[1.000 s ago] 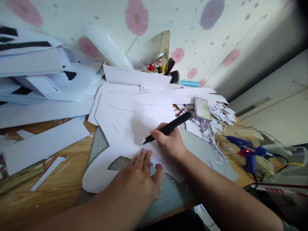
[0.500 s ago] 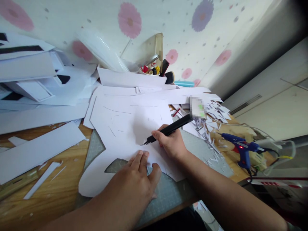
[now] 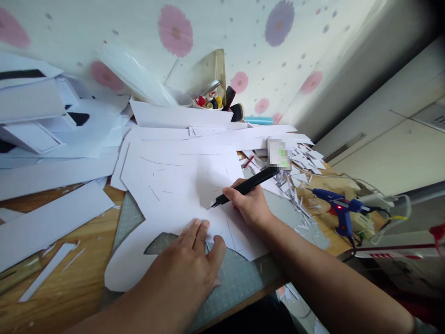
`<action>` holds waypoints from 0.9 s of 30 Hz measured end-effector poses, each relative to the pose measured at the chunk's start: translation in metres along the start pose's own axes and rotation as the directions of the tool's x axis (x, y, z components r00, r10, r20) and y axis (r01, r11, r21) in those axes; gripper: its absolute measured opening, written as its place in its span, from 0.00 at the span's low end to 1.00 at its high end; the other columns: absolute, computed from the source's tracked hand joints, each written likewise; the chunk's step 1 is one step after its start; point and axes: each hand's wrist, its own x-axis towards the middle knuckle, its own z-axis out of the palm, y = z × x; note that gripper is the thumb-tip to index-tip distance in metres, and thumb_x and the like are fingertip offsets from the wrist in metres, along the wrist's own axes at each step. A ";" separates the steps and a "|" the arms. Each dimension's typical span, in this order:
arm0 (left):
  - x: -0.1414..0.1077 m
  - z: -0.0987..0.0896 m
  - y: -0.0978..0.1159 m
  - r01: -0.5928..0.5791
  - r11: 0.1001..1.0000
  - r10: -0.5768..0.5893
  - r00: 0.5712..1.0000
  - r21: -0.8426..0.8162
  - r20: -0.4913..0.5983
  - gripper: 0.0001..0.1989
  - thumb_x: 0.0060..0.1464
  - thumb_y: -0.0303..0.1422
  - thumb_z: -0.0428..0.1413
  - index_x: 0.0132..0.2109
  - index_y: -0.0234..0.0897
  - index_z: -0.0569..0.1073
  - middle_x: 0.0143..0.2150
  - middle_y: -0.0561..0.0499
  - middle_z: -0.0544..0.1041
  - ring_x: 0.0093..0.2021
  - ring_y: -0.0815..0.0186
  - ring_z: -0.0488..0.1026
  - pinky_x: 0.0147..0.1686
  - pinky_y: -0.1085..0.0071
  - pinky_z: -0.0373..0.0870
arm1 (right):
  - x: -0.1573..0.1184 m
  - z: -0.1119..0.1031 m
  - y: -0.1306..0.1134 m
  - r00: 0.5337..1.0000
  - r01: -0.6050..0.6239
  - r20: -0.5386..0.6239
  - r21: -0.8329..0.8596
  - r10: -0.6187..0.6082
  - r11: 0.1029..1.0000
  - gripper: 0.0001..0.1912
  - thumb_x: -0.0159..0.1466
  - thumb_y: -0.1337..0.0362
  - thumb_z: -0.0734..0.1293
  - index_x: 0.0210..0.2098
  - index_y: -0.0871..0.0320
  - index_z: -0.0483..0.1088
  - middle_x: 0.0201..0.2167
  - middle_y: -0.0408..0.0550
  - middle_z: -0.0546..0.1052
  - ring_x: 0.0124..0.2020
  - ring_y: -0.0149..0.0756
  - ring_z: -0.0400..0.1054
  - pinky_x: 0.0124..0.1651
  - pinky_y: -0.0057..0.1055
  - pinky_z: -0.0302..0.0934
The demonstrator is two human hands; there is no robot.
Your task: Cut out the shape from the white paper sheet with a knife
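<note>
A large white sheet of card or foam board (image 3: 181,174) lies on a grey-green cutting mat (image 3: 250,276). It has a curved outline, an oval-like cutout at lower left and several short dark lines. My left hand (image 3: 191,257) rests on its near edge, fingers stretched out and pressing down. In my right hand (image 3: 253,204) is a black craft knife (image 3: 255,181), gripped like a pen and slanting down to the left. Its thin tip is at the sheet's surface, just beyond my left fingertips; whether it cuts in, I cannot tell.
A blue glue gun (image 3: 342,211) with a red light lies on the right, cord trailing. White scraps (image 3: 308,157) heap behind the mat. Long white strips (image 3: 52,218) and stacked cut pieces (image 3: 31,102) fill the left. A tool cup (image 3: 208,105) stands by the wall.
The whole view has shifted slightly, so the scene sits further left. Against the sheet, the knife tip and my right hand have moved a little to the right. My left hand stays put.
</note>
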 end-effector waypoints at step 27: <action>0.007 -0.006 -0.003 -0.009 1.000 0.006 0.993 0.030 0.114 0.22 0.52 0.34 0.62 0.52 0.29 0.74 0.56 0.21 0.69 0.58 0.40 0.68 0.48 0.52 0.74 | -0.004 -0.018 0.004 0.984 -0.051 -0.162 0.130 0.072 0.990 0.14 0.50 0.56 0.73 0.22 0.59 0.68 0.16 0.42 0.71 0.16 0.28 0.62 0.19 0.27 0.56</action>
